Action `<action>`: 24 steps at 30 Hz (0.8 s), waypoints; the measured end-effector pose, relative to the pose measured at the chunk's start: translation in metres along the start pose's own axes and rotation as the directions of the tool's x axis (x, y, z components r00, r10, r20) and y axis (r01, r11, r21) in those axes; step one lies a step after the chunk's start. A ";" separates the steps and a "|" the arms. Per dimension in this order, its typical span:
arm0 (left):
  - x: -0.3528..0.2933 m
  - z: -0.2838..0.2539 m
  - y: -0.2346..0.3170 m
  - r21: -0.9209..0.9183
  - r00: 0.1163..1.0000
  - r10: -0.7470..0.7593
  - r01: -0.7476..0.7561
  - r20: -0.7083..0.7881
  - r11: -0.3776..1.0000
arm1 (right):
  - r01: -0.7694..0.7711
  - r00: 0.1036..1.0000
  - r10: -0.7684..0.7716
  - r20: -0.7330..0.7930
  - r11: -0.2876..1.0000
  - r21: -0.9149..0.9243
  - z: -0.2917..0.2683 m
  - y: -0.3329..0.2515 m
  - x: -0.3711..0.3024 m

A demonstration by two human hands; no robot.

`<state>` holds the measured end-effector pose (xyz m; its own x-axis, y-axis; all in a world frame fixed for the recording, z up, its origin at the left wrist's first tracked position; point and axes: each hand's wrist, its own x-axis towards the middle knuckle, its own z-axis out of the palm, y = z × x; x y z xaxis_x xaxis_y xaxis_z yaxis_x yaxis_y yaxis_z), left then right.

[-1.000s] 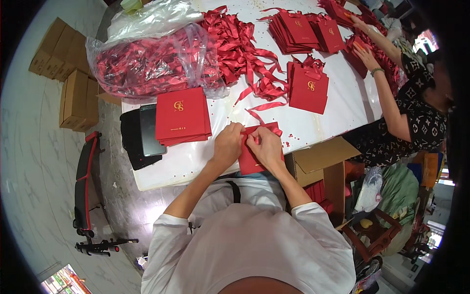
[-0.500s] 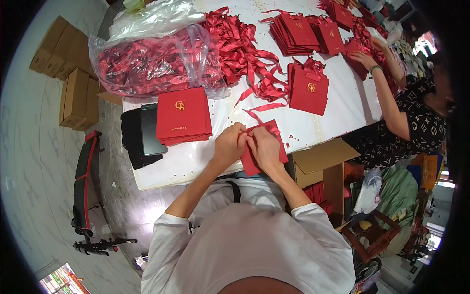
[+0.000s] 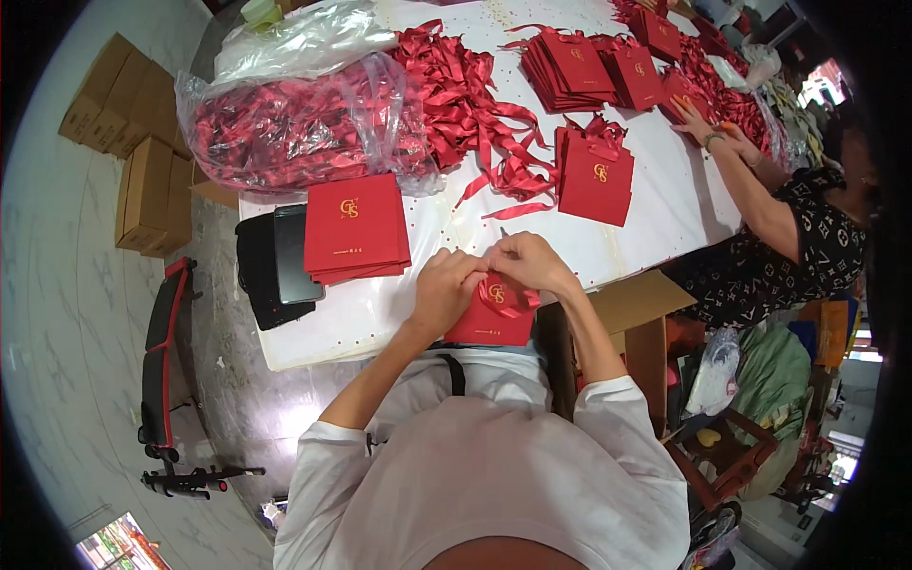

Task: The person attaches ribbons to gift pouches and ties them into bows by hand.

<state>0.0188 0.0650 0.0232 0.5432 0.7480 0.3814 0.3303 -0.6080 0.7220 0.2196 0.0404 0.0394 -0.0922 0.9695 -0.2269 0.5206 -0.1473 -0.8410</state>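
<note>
Head: bag [image 3: 489, 323] (red) against fingers [image 3: 511, 250]

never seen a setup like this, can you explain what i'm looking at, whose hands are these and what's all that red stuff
There's no machine here, just a person with two bare hands. The pictures come from a camera worn on that person's head, looking down; its fisheye lens bends straight edges.

The left hand and right hand meet at the top edge of a red bag, holding it near the table edge. A red ribbon loops across its front. Exactly what the right fingertips pinch is hidden.

On the white table lie a stack of red bags, a dark flat device, loose red ribbons and a clear plastic bag of more red ribbon. At right, another person also reaches over the table.
</note>
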 end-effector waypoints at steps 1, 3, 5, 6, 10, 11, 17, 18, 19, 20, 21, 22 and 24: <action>0.001 -0.001 0.001 0.032 0.999 0.046 -0.046 -0.008 0.998 | 0.001 1.000 -0.001 -0.002 1.000 0.000 0.005 0.013 0.005; 0.003 -0.003 0.003 0.052 0.996 0.084 -0.084 -0.013 0.995 | 0.004 0.999 -0.016 0.044 0.967 0.256 0.011 0.029 0.010; 0.003 -0.006 0.000 0.080 0.993 0.117 -0.115 -0.021 0.990 | -0.042 0.999 0.031 0.044 0.960 0.278 0.016 0.024 0.012; 0.004 -0.007 -0.004 0.060 0.995 0.094 -0.093 -0.025 0.994 | -0.090 0.996 0.082 0.041 0.950 0.300 0.019 0.021 0.013; 0.003 -0.009 -0.001 0.042 0.999 0.037 -0.038 0.033 0.998 | -0.095 0.946 0.157 -0.285 0.971 0.220 0.018 0.013 0.027; 0.004 -0.010 -0.003 0.043 0.999 0.039 -0.040 0.034 0.998 | -0.094 0.945 0.157 -0.287 0.971 0.221 0.017 0.011 0.029; -0.002 -0.004 -0.026 0.044 0.994 -0.106 0.105 0.014 0.993 | 0.006 0.852 0.056 -0.520 0.993 0.117 0.008 0.023 0.034; -0.002 -0.001 -0.028 -0.015 0.993 -0.121 0.120 -0.009 0.993 | -0.057 0.854 0.097 -0.512 0.994 0.094 0.000 0.026 0.029; -0.002 -0.001 -0.029 -0.074 0.990 -0.139 0.137 -0.030 0.988 | -0.121 0.854 0.140 -0.502 0.990 0.071 -0.006 0.019 0.023; -0.001 0.001 -0.030 -0.073 0.990 -0.140 0.137 -0.030 0.988 | -0.069 0.845 0.101 -0.526 0.994 0.081 -0.002 0.024 0.024; 0.001 0.002 -0.031 -0.035 0.987 -0.144 0.142 -0.065 0.989 | -0.069 0.845 0.102 -0.525 0.994 0.082 0.001 0.022 0.023; 0.004 0.004 -0.031 0.002 0.984 -0.145 0.146 -0.099 0.989 | -0.108 0.855 0.092 -0.511 0.994 -0.001 0.003 0.017 0.022; 0.012 0.008 -0.029 0.103 0.983 -0.164 0.172 -0.082 0.980 | -0.190 0.877 0.126 -0.463 0.977 -0.095 0.006 0.005 0.024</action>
<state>0.0219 0.0894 0.0019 0.4166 0.8569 0.3036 0.4968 -0.4942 0.7134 0.2145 0.0617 0.0267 0.3778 0.9227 -0.0771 0.6070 -0.3097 -0.7319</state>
